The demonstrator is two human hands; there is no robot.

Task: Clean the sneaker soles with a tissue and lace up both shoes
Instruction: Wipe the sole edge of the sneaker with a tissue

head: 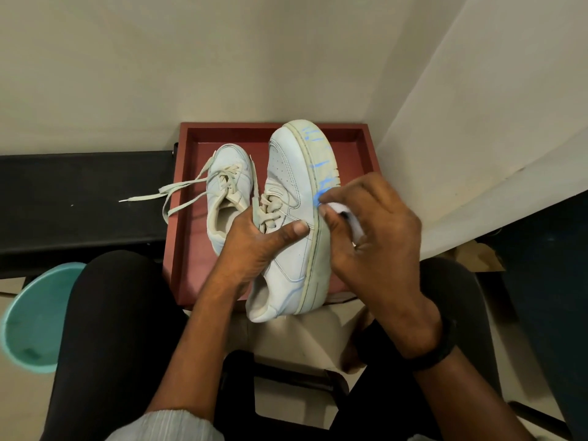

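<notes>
Most of the tissue (348, 222) is buried inside the right hand (375, 230); only a white fold shows. The left hand (254, 243) has its fingers out of sight behind the held sneaker (292, 192), whose tread faces away. That hand covers the other sneaker (226, 186) at the heel. A leg (105, 329) hides part of the teal basin (35, 316).

Wall (159, 58): plain cream, evenly lit.
Bench (79, 192): black, at left.
Bin (35, 313): teal, below bench.
Floor (16, 409): pale.
</notes>
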